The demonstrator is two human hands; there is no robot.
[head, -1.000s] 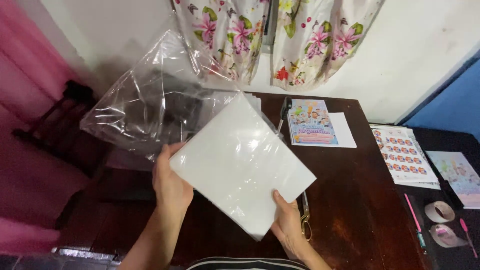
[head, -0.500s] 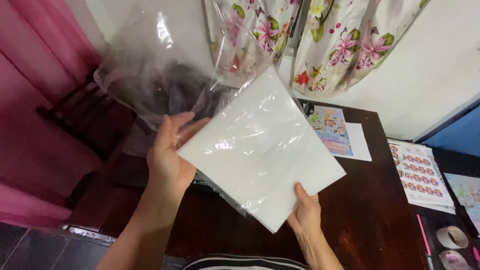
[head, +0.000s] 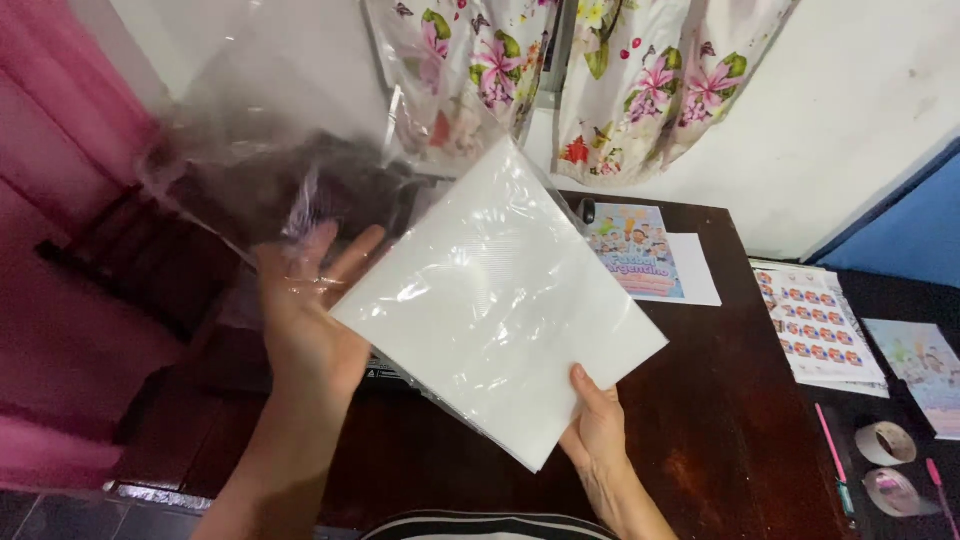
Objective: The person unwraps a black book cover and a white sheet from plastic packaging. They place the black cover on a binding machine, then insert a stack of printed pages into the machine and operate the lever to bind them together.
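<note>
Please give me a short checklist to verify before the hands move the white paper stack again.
1. Right hand grips the paper stack at its lower corner: ok.
2. Left hand flat against the stack's left edge: ok.
3. Clear plastic bag open above the left hand: ok.
4. Stack fully out of the bag: cannot tell.
5. Bare spot on the table under the stack: ok.

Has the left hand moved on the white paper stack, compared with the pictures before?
Yes. The left hand has opened and slid off the stack's left edge, up toward the clear plastic bag. The right hand stays at the stack's lower corner.
</note>
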